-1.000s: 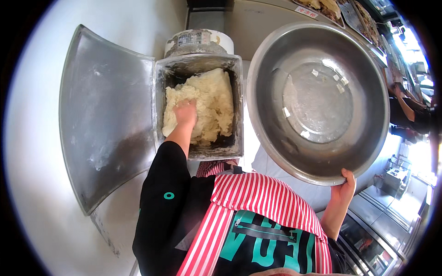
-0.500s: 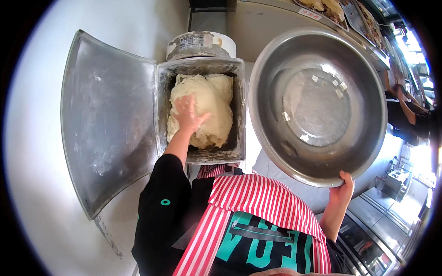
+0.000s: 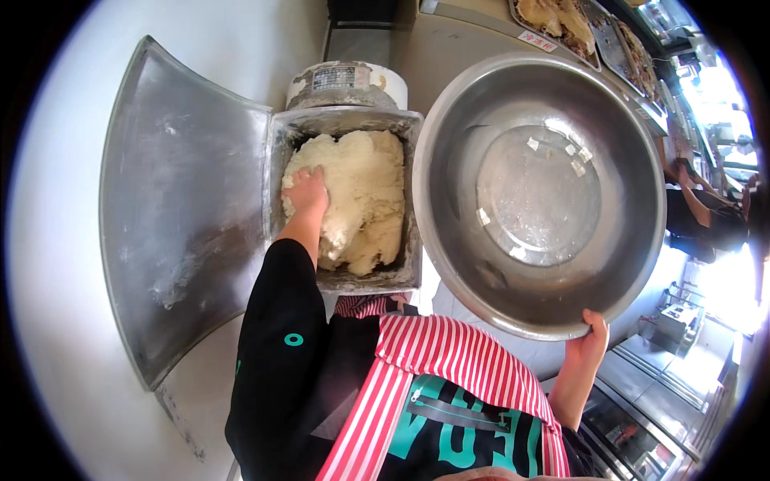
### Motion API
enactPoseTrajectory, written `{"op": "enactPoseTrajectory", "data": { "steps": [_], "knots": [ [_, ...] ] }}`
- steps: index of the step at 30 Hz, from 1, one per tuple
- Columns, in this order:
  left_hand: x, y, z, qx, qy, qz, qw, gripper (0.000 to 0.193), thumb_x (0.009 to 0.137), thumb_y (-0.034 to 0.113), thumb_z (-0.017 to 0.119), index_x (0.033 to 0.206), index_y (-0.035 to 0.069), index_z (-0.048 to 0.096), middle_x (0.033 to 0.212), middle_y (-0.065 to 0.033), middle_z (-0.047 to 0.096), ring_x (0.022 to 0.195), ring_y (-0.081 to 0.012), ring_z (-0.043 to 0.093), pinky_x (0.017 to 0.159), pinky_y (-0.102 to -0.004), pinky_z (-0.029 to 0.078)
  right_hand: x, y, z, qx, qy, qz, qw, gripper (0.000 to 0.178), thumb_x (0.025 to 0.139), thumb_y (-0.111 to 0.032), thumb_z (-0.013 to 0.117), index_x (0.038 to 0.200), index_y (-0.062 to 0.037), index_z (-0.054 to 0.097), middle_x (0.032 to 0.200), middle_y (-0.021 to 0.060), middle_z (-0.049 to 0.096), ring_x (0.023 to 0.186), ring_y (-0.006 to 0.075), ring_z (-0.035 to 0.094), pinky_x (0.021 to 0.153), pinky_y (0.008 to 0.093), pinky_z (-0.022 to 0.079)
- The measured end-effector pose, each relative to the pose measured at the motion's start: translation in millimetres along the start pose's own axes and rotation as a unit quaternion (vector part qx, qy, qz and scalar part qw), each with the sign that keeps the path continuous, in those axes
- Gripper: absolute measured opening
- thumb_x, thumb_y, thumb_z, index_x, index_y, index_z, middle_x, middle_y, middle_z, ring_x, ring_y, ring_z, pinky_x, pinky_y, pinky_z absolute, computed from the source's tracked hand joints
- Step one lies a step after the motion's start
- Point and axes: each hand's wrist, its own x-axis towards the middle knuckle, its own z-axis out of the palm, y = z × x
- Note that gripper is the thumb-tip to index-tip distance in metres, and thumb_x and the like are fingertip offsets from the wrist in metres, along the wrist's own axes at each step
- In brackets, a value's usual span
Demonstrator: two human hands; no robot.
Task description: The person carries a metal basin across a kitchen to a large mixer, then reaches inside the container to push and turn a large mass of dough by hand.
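- Inside the rectangular metal box (image 3: 369, 282): a large, pale, lumpy mass of dough (image 3: 361, 176), filling most of the floor, with narrow dark gaps at the edges and whitish residue on the inner walls.
- On the dough's left part, within the box: the left hand (image 3: 306, 191), knuckles up, fingers close together and pressed against the surface; cannot tell whether closed around any dough.
- Left of the box: a wide metal lid (image 3: 184, 216), swung open, smeared with white.
- Just beyond the box's far wall: a round white housing (image 3: 346, 86) with a label and grimy patches.
- Right of the box: a big round steel basin (image 3: 449, 200), tilted with the hollow facing up toward the head, near rim pinched in the right hand (image 3: 589, 337), thumb over the edge, fingers mostly hidden behind.
- In the basin: only small bright whitish patches; cannot tell whether scraps or glints.
- At upper right: metal trays (image 3: 626, 48) bearing browned, irregular pieces of food (image 3: 557, 20).
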Motion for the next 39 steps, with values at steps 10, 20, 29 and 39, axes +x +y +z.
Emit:
{"op": "enactPoseTrajectory", "data": {
  "steps": [10, 20, 29, 39],
  "knots": [
    [14.1, -39.5, 29.3, -0.166, -0.026, 0.092, 0.981, 0.046, 0.084, 0.011, 0.046, 0.129, 0.021, 0.045, 0.14, -0.0117, 0.029, 0.132, -0.0288, 0.024, 0.096, -0.0629, 0.027, -19.8, -5.5, -8.7, -0.008, 0.014, 0.009, 1.0, 0.039, 0.069, 0.003, 0.051, 0.108, 0.0063, 0.05, 0.1, 0.0128, 0.057, 0.091, 0.0247, 0.057, 0.082, 0.0371, 0.047],
    [-77.8, 51.6, -11.1, 0.023, 0.018, 0.1, 0.995, 0.101, 0.065, 0.033, 0.076, 0.142, 0.025, 0.012, 0.143, -0.0155, 0.018, 0.13, -0.0457, 0.015, 0.098, -0.0606, 0.023, -5.9, 3.1, -19.9, 0.018, 0.01, -0.005, 1.0, 0.039, 0.069, 0.004, 0.051, 0.109, 0.0064, 0.051, 0.101, 0.0137, 0.057, 0.091, 0.0261, 0.058, 0.082, 0.0377, 0.048],
    [-52.9, 10.6, 0.9, -0.116, -0.027, 0.003, 0.993, 0.057, 0.072, 0.001, 0.061, 0.123, 0.02, 0.045, 0.126, -0.0122, 0.037, 0.115, -0.0378, 0.039, 0.077, -0.0401, 0.051, -4.3, -3.5, -2.2, -0.007, 0.014, 0.006, 1.0, 0.035, 0.071, 0.001, 0.052, 0.105, 0.0071, 0.053, 0.099, 0.013, 0.059, 0.09, 0.0249, 0.059, 0.081, 0.0367, 0.048],
    [-26.9, -48.9, 67.0, -0.207, -0.095, 0.031, 0.973, 0.079, 0.071, 0.012, 0.066, 0.139, 0.005, 0.025, 0.147, -0.0117, 0.017, 0.124, -0.0331, 0.035, 0.101, -0.0369, 0.034, 1.6, -2.0, -24.7, -0.033, 0.005, 0.021, 0.999, 0.043, 0.068, 0.003, 0.051, 0.111, 0.0049, 0.049, 0.103, 0.0129, 0.055, 0.095, 0.0257, 0.055, 0.083, 0.0382, 0.046]
  ]
}}
